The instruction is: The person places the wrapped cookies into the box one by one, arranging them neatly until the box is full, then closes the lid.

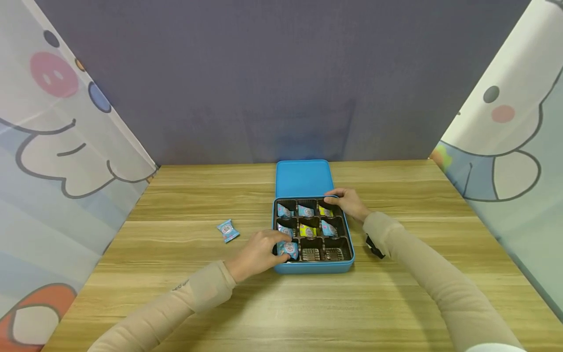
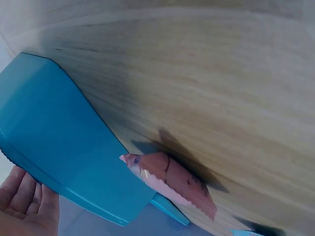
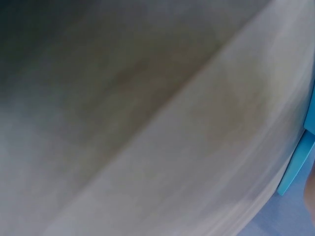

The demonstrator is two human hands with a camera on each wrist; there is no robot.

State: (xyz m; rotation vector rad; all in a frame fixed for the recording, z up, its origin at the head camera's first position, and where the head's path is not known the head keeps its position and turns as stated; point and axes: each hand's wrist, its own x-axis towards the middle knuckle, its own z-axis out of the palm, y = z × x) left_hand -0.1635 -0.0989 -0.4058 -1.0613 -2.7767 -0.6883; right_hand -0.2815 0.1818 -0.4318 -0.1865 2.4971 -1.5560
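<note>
A blue box (image 1: 314, 268) stands with its lid laid back and a black divided tray inside. My left hand (image 1: 259, 252) reaches over the near left corner and pinches a blue wrapped candy (image 1: 288, 250) at the front left compartment, thumb on the near side. In the left wrist view the fingers (image 2: 27, 199) show beside the box, and the candy they pinch is hidden. My right hand (image 1: 349, 203) holds the far right corner of the box, thumb over the rim. Blue and yellow-green wrapped candies, like this yellow one (image 1: 308, 231), lie in the back and middle rows.
A blue wrapped candy (image 1: 227, 230) lies on the wooden table left of the box. In the left wrist view, a pink wrapped candy (image 2: 174, 179) lies beside the box. The open lid (image 1: 304, 178) reaches back towards the grey wall (image 1: 246, 88).
</note>
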